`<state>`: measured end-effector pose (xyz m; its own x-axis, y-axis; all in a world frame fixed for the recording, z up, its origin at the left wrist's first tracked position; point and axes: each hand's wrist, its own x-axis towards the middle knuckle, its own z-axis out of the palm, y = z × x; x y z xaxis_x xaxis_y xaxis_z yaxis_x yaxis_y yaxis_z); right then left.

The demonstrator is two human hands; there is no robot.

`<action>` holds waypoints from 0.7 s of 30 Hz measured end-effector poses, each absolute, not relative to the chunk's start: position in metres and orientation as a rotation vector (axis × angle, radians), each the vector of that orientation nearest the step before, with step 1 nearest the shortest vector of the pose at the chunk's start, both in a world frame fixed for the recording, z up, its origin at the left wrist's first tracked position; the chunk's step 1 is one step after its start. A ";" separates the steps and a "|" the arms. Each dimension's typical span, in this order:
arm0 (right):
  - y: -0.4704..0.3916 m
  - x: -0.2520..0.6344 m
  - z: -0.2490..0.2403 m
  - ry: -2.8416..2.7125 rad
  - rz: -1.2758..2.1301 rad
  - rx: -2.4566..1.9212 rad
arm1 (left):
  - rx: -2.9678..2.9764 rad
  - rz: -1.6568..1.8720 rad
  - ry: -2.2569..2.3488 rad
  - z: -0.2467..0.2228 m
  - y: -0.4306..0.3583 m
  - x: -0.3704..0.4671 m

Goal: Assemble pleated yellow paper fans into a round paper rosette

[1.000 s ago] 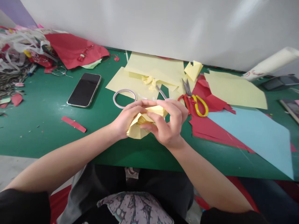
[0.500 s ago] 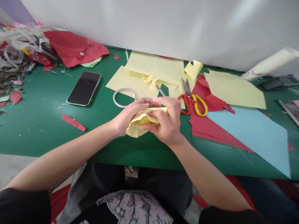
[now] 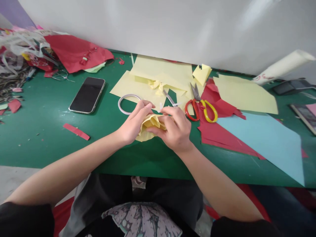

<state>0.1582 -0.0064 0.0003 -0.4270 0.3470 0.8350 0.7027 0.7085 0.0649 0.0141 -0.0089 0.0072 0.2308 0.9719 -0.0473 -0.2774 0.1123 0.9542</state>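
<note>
A folded, ruffled piece of yellow paper [image 3: 148,131] is held between both hands above the front part of the green table. My left hand [image 3: 133,123] grips its left side, thumb along the upper edge. On the other side my right hand [image 3: 176,128] pinches it, with the thumb on the near face and the fingers curled behind or into the folds. Just beyond the hands lie a roll of tape [image 3: 120,105] and a grey strip-like tool [image 3: 170,98]. Scissors [image 3: 197,98] with one red and one yellow handle rest right of my right hand.
Yellow sheets [image 3: 160,67] lie at the back, with red paper [image 3: 222,135] and a light blue sheet [image 3: 276,138] to the right. A phone [image 3: 87,95] and a red strip [image 3: 76,131] are on the left. Mixed scraps [image 3: 27,56] pile up at the far left.
The yellow paper has turned in my hands, its folded top now facing me more. My fingers have shifted, the right ones lower. The whole view has moved slightly.
</note>
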 end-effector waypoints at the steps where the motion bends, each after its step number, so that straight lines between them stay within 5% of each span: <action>1: -0.006 0.158 0.000 -2.043 -0.536 -0.802 | 1.024 1.112 0.904 0.007 -0.009 0.014; 21: 0.001 0.166 0.002 -1.920 -0.378 -0.923 | 1.547 1.022 0.890 0.012 -0.009 0.009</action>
